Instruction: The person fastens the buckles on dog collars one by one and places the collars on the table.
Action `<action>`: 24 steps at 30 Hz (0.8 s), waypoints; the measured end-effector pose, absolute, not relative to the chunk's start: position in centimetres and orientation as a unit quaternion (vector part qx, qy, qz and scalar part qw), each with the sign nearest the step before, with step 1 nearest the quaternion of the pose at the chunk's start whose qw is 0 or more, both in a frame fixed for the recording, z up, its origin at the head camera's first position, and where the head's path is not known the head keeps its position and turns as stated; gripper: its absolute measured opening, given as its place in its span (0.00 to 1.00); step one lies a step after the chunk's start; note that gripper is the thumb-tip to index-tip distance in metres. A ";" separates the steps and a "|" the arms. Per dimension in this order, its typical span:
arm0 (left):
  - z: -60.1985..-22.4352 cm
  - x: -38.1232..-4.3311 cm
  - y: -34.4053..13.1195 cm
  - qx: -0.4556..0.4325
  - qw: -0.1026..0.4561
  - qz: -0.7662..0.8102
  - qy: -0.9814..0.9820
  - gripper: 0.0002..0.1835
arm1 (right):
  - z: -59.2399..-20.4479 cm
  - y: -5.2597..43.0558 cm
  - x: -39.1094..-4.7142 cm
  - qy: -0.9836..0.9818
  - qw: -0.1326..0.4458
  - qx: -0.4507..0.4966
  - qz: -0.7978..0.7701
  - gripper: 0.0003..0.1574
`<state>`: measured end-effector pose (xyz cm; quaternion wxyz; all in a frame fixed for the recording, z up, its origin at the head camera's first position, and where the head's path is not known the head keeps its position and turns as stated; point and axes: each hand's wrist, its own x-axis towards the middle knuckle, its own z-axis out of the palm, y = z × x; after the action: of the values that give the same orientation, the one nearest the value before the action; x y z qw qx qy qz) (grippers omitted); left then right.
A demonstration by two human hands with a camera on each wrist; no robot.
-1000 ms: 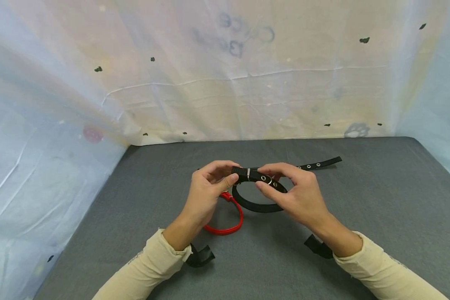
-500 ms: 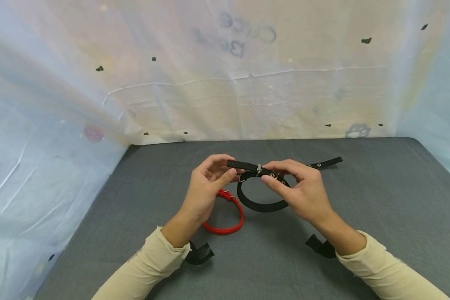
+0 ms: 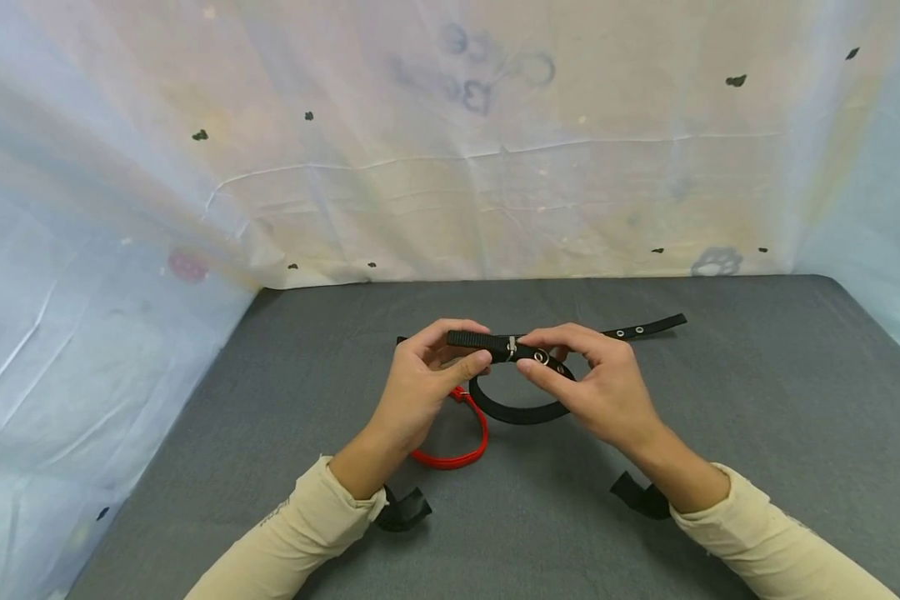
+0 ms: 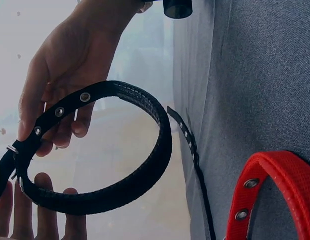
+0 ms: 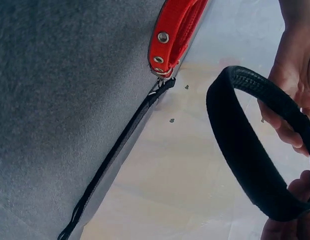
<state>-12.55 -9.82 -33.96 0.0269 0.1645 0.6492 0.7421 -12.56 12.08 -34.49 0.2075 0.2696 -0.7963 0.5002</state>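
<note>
A black collar (image 3: 525, 414) with a metal buckle (image 3: 512, 347) and ringed eyelets is held up in a loop between both hands. My left hand (image 3: 423, 375) pinches it left of the buckle, where the ribbed strap end points left. Just right of the buckle, the thumb and fingers of my right hand (image 3: 600, 373) pinch the strap beside the eyelets. In the left wrist view the loop (image 4: 100, 200) shows its eyelets and stitched inner lining. The wide padded outer side of the collar (image 5: 239, 145) faces the right wrist camera.
A red collar (image 3: 450, 461) with eyelets lies on the grey table (image 3: 540, 533), close to my left wrist. Behind the hands stretches a second black strap (image 3: 648, 327) with eyelets. Pale sheeting (image 3: 495, 200) hangs along the table's back edge. Black bands (image 3: 403, 510) dangle at the wrists.
More of the black strap end now sticks out left of the buckle than a second ago. Both hands rose and parted slightly, then came back lower and closer. The red collar stayed put.
</note>
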 end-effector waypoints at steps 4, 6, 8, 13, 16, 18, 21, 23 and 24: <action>-33.9 -12.5 -9.7 0.165 0.022 0.733 0.660 0.20 | -34.5 12.2 -12.6 -0.811 0.193 0.265 0.485 0.18; -33.8 -12.5 -9.6 0.165 0.019 0.730 0.664 0.19 | -34.5 12.3 -12.6 -0.822 0.181 0.261 0.472 0.17; -33.8 -12.5 -9.6 0.164 0.014 0.727 0.667 0.18 | -34.5 12.4 -12.6 -0.833 0.170 0.258 0.458 0.17; -33.7 -12.5 -9.5 0.147 0.007 0.727 0.671 0.16 | -34.4 12.4 -12.6 -0.845 0.163 0.257 0.439 0.15; -33.7 -12.6 -9.6 0.133 0.005 0.731 0.669 0.15 | -34.4 12.4 -12.7 -0.843 0.166 0.258 0.442 0.14; -33.8 -12.6 -9.6 0.127 0.003 0.732 0.669 0.15 | -34.3 12.4 -12.7 -0.840 0.168 0.258 0.446 0.14; -33.7 -12.6 -9.8 0.120 -0.004 0.735 0.667 0.14 | -34.3 12.4 -12.6 -0.836 0.171 0.257 0.454 0.14; -33.7 -12.6 -9.9 0.117 -0.012 0.740 0.662 0.15 | -34.2 12.4 -12.6 -0.833 0.173 0.255 0.460 0.14; -33.6 -12.6 -10.0 0.117 -0.016 0.743 0.658 0.15 | -34.1 12.5 -12.7 -0.832 0.174 0.253 0.462 0.14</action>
<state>-12.62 -9.97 -33.64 -0.0156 0.1172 0.6583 0.7434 -12.67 12.46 -34.11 0.1739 0.2532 -0.8317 0.4625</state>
